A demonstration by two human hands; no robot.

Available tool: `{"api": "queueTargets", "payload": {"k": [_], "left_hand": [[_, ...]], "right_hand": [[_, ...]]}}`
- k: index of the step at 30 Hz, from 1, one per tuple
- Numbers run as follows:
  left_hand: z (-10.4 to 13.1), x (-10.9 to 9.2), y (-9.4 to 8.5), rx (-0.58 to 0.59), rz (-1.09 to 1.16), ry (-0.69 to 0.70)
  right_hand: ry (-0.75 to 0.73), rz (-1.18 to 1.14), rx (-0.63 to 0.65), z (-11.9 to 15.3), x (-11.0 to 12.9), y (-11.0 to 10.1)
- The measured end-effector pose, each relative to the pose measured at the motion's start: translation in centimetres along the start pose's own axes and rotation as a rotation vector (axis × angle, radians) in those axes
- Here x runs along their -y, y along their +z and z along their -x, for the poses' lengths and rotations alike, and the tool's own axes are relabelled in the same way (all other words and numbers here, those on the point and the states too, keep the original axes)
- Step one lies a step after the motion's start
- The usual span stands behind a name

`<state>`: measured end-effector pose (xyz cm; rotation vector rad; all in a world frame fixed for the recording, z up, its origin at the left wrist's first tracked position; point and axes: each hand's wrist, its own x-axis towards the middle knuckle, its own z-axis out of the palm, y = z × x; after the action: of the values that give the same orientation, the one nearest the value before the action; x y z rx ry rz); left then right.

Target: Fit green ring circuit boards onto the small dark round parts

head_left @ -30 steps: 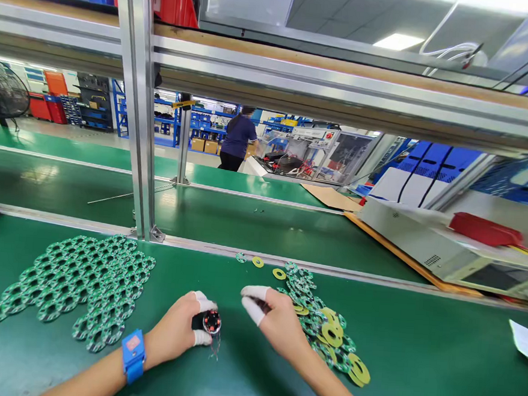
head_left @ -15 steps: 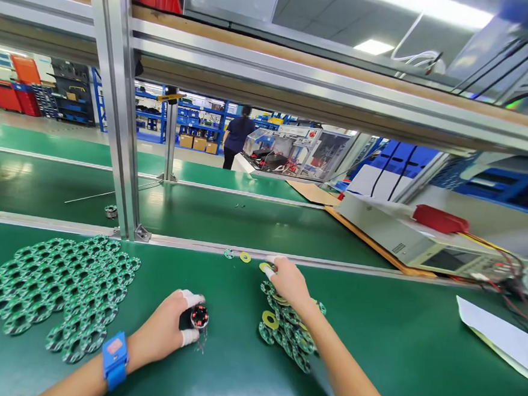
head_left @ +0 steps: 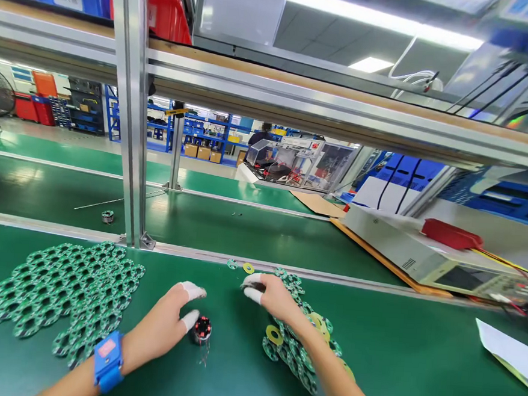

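My left hand (head_left: 162,326), with white finger cots and a blue wrist strap (head_left: 107,356), rests on the green mat. Its fingers are spread, and the thumb tip is beside a small black and red round coil part (head_left: 201,329) that stands on the mat. My right hand (head_left: 273,296) hovers just right of it, thumb and forefinger pinched on a small dark ring piece that is hard to make out. Under my right forearm lies a pile of green and yellow rings (head_left: 296,351). A yellow ring (head_left: 247,268) and a green ring (head_left: 231,263) lie loose beyond the hands.
A wide spread of green ring boards (head_left: 59,286) covers the mat at left. An aluminium post (head_left: 131,122) stands behind it, with a small metal part (head_left: 107,215) on the belt beyond. A beige instrument (head_left: 405,253) with wires and a white paper (head_left: 510,351) sit at right.
My left hand let go of the coil part and spread its fingers. My right hand reached out to the loose rings, then came back toward the coil part with its fingers pinched.
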<state>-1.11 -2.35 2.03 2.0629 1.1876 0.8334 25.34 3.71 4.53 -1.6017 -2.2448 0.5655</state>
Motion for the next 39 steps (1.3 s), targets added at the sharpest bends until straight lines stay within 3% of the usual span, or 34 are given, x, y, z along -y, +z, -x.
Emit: {"api": "queueTargets", "payload": {"k": [2,5,7,9,14,18,21,24,30,39], "left_hand": [[0.1,-1.4,-0.1,-0.058,-0.014,0.037],[0.2,-3.0,0.1,-0.009,-0.017,0.058],[0.2,-3.5,0.2,0.026,0.0,0.034],[0.1,-3.6,0.3,0.027,0.031,0.005],[-0.2,-3.1,0.3,0.06,0.189,-0.023],[-0.3,-2.8,0.7,0.058,0.273,-0.058],[-0.5,-2.4,0.8,0.018,0.336,-0.093],[-0.8,-2.0,0.7,-0.025,0.343,-0.123],[-0.9,-1.6,0.5,0.021,0.351,-0.154],[-1.1,-1.4,0.3,0.092,0.383,-0.174]], "right_hand": [[-0.097,-0.126,0.132,0.7,2.2,1.0],[-0.18,-0.344,0.262,2.0,4.8,2.4],[-0.202,-0.536,0.283,2.6,5.9,3.0],[-0.205,-0.684,0.235,2.9,6.6,3.2],[-0.191,-0.788,0.054,2.8,7.3,3.6],[-0.111,-0.863,0.031,2.9,7.3,4.4],[-0.12,-0.78,-0.045,3.3,7.4,4.5],[-0.189,-0.525,-0.138,4.0,7.4,4.3],[-0.328,-0.087,-0.154,4.5,6.9,4.6],[-0.406,0.038,-0.145,4.5,7.0,4.6]]}}
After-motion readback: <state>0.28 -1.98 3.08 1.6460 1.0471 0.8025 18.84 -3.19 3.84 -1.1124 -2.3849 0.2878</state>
